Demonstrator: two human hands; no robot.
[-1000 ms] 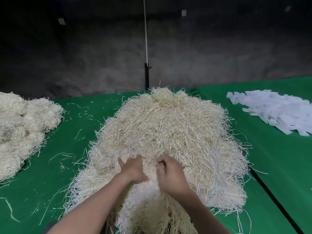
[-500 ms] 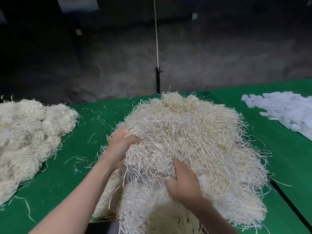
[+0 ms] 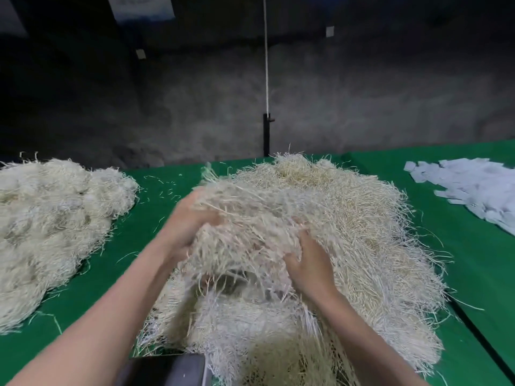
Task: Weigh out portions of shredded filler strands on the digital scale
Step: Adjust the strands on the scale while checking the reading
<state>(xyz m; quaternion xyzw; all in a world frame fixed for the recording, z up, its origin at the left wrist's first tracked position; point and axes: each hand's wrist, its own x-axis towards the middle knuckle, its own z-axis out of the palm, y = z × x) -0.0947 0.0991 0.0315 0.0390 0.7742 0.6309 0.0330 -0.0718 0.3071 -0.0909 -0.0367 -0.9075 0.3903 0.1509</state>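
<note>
**Head view: both hands lifting a clump off the main pile**

Material: thin, stiff, cream-coloured shredded strands, tangled and bristly, ends sticking out all round. The main pile [image 3: 362, 218] is a broad mound in the middle of the desk [image 3: 150, 246]. A second, flatter heap [image 3: 50, 218] lies well apart on the left. At far right lies a loose stack of white paper slips [image 3: 473, 188].

Hands: the left hand [image 3: 189, 218], blurred, curls round the left side of a clump of strands [image 3: 245, 218]. The right hand [image 3: 309, 266] has its fingers dug into the clump's right side. The clump hangs between them above the pile's near edge.

Surface and room: green cloth littered with stray strands, a dark seam on the right. A dark grey rounded corner [image 3: 167, 370] shows at the near edge, whether it is the scale I cannot tell. Behind are a rough grey wall [image 3: 362, 107], a black post [image 3: 266, 135] and a white cord [image 3: 266, 65].

Versus half a second ago: the clump sits higher, with a shadowed gap opened beneath it.
</note>
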